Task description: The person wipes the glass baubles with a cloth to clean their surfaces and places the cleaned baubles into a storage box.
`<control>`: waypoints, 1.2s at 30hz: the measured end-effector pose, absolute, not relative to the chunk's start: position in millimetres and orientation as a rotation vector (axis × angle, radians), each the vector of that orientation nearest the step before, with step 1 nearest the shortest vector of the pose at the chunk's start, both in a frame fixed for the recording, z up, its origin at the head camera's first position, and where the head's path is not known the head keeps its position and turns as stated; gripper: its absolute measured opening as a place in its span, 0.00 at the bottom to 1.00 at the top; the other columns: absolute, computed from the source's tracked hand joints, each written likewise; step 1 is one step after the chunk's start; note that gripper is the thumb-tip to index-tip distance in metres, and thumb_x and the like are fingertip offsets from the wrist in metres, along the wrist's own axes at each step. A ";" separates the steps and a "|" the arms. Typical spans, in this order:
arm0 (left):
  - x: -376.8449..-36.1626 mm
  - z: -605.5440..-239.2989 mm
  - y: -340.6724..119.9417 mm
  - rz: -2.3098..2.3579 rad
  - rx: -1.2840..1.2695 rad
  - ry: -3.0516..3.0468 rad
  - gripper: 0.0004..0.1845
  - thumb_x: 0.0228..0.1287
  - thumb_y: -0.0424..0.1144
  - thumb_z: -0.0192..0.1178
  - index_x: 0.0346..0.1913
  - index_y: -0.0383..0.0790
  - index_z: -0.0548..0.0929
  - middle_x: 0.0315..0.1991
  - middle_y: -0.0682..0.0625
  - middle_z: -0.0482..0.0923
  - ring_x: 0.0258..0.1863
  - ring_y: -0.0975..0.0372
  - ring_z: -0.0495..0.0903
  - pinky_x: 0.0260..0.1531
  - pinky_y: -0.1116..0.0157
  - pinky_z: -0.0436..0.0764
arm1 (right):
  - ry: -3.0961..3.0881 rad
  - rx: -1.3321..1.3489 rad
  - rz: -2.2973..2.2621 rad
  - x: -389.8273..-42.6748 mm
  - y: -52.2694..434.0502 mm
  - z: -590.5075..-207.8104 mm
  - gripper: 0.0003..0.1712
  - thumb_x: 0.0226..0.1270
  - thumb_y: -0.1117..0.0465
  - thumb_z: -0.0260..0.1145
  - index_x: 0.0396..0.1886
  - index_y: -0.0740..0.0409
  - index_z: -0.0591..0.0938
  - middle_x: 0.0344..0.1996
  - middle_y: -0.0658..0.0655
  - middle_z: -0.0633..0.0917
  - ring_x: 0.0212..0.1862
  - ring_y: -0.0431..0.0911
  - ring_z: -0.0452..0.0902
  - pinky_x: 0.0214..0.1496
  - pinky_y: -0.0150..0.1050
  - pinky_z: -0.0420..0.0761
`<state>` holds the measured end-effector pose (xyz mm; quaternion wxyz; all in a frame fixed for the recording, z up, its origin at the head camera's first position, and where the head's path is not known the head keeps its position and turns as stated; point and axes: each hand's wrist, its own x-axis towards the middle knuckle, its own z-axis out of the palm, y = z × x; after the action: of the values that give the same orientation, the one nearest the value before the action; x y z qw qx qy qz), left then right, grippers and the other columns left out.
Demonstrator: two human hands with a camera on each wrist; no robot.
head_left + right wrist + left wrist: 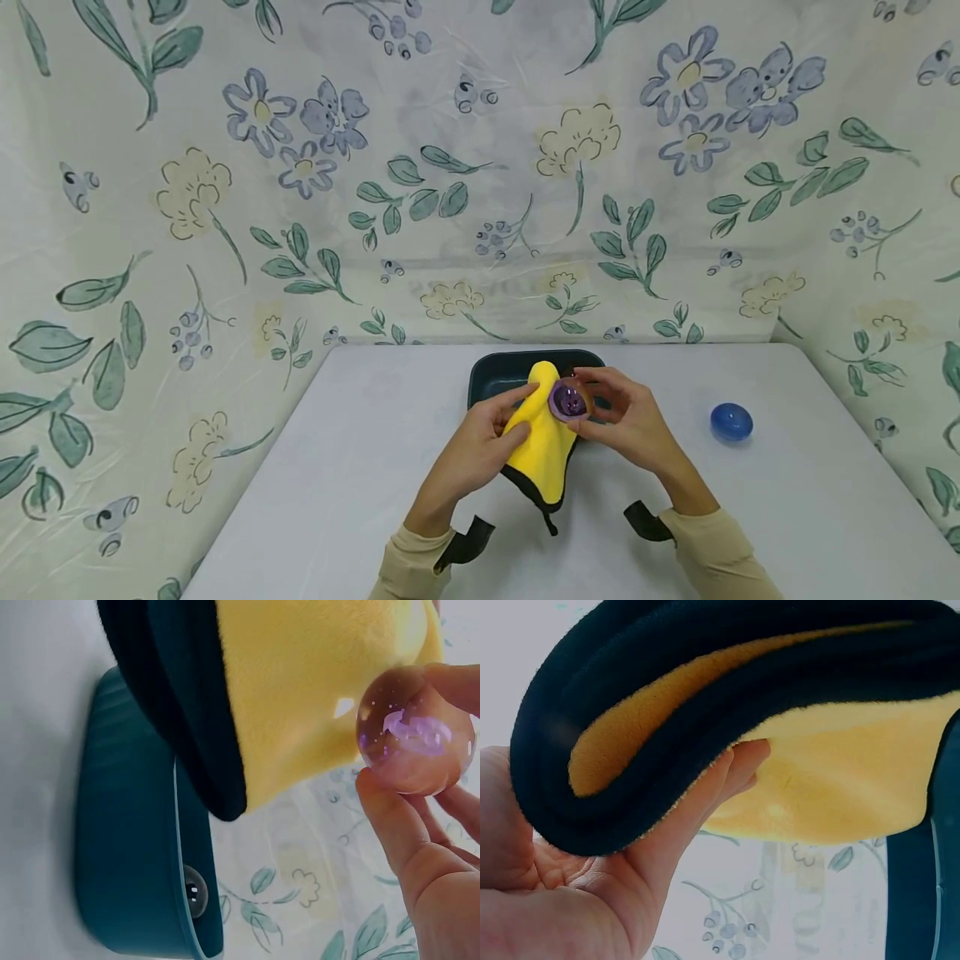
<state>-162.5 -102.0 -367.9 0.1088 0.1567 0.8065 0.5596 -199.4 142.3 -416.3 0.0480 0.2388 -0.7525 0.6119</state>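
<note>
A yellow cloth [542, 450] with a dark edge and a short dark cord hangs in front of me. My left hand [483, 437] grips its left side, thumb toward me; the left wrist view looks into the dark hem [585, 825], folded over beside the palm. Between thumb and fingers, my right hand [626, 417] pinches a clear ball [416, 731] with a purple shape inside, right against the cloth. A dark teal tub [495, 367] stands behind the hands, partly covered by them and the cloth. Inside it lies a glassy ball [195, 892].
A blue ball [731, 422] sits on the white table [337, 467], right of the hands. Behind the table hangs a floral curtain [420, 275]. Dark straps [468, 542] stick out from the sleeves at both wrists.
</note>
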 end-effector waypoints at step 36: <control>-158.4 -363.3 -101.7 1.825 0.469 2.503 0.27 0.74 0.30 0.55 0.74 0.43 0.73 0.62 0.38 0.80 0.38 0.57 0.83 0.40 0.70 0.88 | -2.502 0.853 1.761 -192.3 136.8 -414.0 0.31 0.56 0.59 0.80 0.62 0.53 0.83 0.54 0.57 0.86 0.49 0.50 0.82 0.54 0.42 0.89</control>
<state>-158.4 -101.7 -363.3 0.0042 0.1497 0.7990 0.5824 -192.3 136.8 -414.0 -0.0173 0.2684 -0.7877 0.5543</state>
